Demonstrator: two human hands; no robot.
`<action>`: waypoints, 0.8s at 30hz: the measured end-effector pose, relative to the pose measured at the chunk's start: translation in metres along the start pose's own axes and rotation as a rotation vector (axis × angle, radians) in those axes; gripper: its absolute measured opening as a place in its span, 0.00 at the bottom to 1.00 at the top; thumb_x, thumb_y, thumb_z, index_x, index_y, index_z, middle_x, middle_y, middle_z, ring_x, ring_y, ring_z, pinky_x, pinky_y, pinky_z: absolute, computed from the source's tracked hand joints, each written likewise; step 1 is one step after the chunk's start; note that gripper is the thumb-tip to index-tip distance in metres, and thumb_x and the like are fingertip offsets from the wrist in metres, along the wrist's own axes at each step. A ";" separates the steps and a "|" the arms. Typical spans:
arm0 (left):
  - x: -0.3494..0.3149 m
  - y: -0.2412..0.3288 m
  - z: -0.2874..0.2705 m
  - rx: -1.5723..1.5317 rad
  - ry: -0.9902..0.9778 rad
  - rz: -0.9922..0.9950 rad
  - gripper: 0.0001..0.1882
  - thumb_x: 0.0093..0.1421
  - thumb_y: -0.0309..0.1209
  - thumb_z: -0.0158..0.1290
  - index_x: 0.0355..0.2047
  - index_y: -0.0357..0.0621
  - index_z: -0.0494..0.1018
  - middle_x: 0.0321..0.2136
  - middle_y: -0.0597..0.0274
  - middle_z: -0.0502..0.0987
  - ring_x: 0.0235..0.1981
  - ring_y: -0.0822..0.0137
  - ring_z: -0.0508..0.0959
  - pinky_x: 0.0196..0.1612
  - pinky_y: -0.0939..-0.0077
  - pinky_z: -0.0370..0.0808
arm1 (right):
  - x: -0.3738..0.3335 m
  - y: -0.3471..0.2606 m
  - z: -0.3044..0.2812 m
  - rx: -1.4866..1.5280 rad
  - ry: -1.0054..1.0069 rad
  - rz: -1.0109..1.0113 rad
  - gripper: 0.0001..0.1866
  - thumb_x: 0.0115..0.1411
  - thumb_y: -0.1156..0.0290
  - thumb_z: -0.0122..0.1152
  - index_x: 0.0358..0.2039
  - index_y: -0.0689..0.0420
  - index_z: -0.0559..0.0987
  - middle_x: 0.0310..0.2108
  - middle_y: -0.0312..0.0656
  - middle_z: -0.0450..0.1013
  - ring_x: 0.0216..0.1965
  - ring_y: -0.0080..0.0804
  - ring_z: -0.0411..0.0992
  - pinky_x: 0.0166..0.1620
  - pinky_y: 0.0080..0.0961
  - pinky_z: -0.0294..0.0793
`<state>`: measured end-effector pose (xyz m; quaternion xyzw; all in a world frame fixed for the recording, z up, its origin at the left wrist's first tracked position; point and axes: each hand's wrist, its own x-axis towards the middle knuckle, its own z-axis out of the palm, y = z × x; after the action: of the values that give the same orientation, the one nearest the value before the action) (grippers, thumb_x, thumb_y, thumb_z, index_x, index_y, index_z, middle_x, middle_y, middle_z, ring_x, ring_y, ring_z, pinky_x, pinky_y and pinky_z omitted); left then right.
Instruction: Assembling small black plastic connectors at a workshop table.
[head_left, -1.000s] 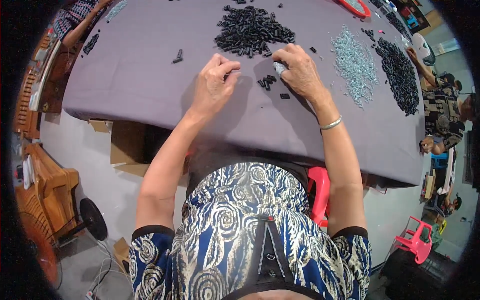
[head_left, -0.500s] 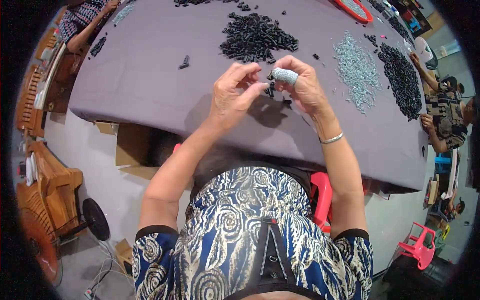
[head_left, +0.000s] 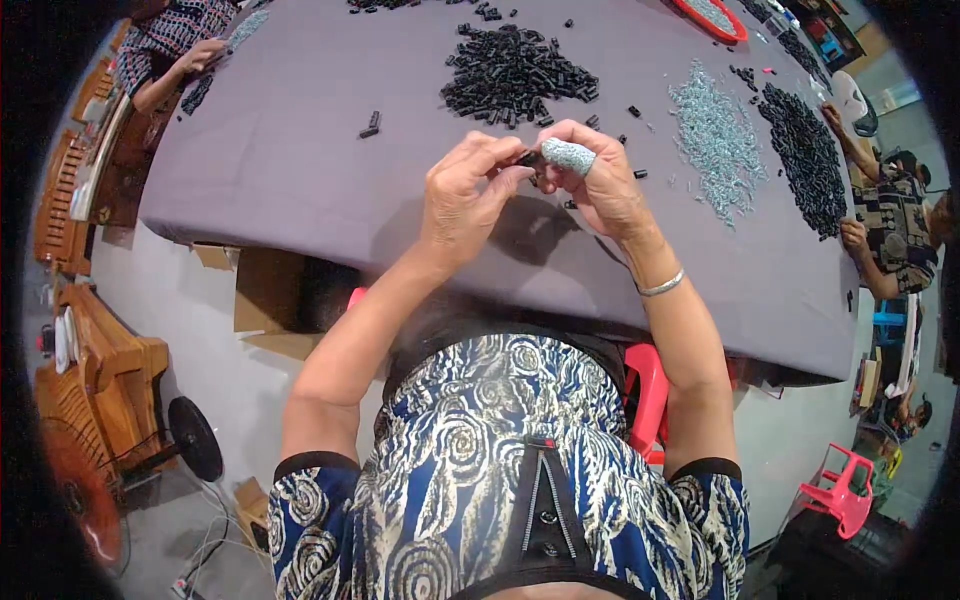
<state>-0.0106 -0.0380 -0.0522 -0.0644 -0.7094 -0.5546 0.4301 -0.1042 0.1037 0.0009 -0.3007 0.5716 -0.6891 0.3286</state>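
Observation:
My left hand (head_left: 468, 190) is closed in a pinch on a small black plastic part (head_left: 527, 159). Its thumb and fingertips meet my right hand (head_left: 600, 185) over the table. The right fingers are curled together, and what lies inside them is mostly hidden. A grey speckled cover (head_left: 569, 156) wraps one of its fingers, and a silver bangle (head_left: 663, 284) circles that wrist. Just beyond both hands lies a heap of small black cylindrical parts (head_left: 515, 75), with several loose ones around it. Right of my right hand spreads a pile of small silvery pieces (head_left: 718, 145).
A grey cloth (head_left: 300, 150) covers the table. Another black heap (head_left: 800, 160) lies farther right, near a co-worker's hand (head_left: 853, 235). A red tray (head_left: 715, 22) stands at the far right. At far left, another person's hand (head_left: 205, 55) is over the table. Two loose black parts (head_left: 371, 125) lie left.
My hands have come together, and the black part now sits between their fingertips. The co-worker's hand at far left has come lower, toward the small black pile.

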 end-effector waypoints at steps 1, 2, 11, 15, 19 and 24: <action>-0.001 0.000 0.000 0.001 0.001 -0.001 0.12 0.51 0.20 0.59 0.38 0.37 0.75 0.30 0.62 0.74 0.30 0.74 0.75 0.34 0.81 0.73 | 0.000 0.001 0.002 -0.003 -0.008 -0.028 0.06 0.60 0.71 0.56 0.32 0.59 0.75 0.28 0.33 0.71 0.26 0.17 0.68 0.30 0.14 0.69; -0.002 -0.001 -0.001 -0.036 -0.005 -0.039 0.12 0.52 0.20 0.58 0.38 0.37 0.75 0.30 0.63 0.74 0.31 0.74 0.75 0.34 0.81 0.73 | 0.000 0.001 0.002 -0.007 -0.016 -0.056 0.06 0.60 0.71 0.56 0.33 0.60 0.75 0.28 0.34 0.71 0.26 0.17 0.68 0.30 0.15 0.70; -0.009 -0.011 0.002 -0.136 -0.001 -0.082 0.12 0.56 0.18 0.54 0.41 0.36 0.74 0.33 0.64 0.74 0.32 0.75 0.74 0.36 0.84 0.72 | -0.002 0.003 0.002 -0.034 -0.037 -0.019 0.06 0.60 0.73 0.54 0.34 0.60 0.76 0.30 0.35 0.72 0.27 0.17 0.68 0.32 0.15 0.70; -0.008 -0.010 0.001 -0.207 -0.033 -0.174 0.12 0.58 0.20 0.52 0.44 0.36 0.72 0.33 0.66 0.74 0.33 0.76 0.74 0.36 0.84 0.72 | 0.000 0.004 0.005 -0.119 -0.027 -0.030 0.06 0.60 0.73 0.55 0.35 0.60 0.76 0.30 0.34 0.72 0.28 0.16 0.67 0.32 0.14 0.70; -0.010 -0.004 -0.002 -0.615 0.068 -0.526 0.08 0.60 0.25 0.52 0.40 0.38 0.73 0.31 0.68 0.75 0.30 0.79 0.74 0.33 0.86 0.72 | 0.003 0.011 0.014 -0.409 0.037 -0.131 0.05 0.57 0.75 0.58 0.34 0.60 0.76 0.31 0.33 0.72 0.29 0.18 0.69 0.33 0.14 0.70; -0.017 0.002 -0.031 -0.592 0.189 -0.707 0.06 0.60 0.27 0.53 0.37 0.40 0.73 0.29 0.67 0.76 0.27 0.78 0.74 0.30 0.86 0.71 | 0.016 0.027 0.046 -1.004 0.011 -0.585 0.12 0.48 0.71 0.67 0.32 0.59 0.75 0.25 0.39 0.68 0.22 0.29 0.70 0.25 0.22 0.71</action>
<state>0.0181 -0.0572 -0.0620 0.1119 -0.4568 -0.8490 0.2408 -0.0744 0.0598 -0.0172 -0.5614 0.7232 -0.3976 -0.0614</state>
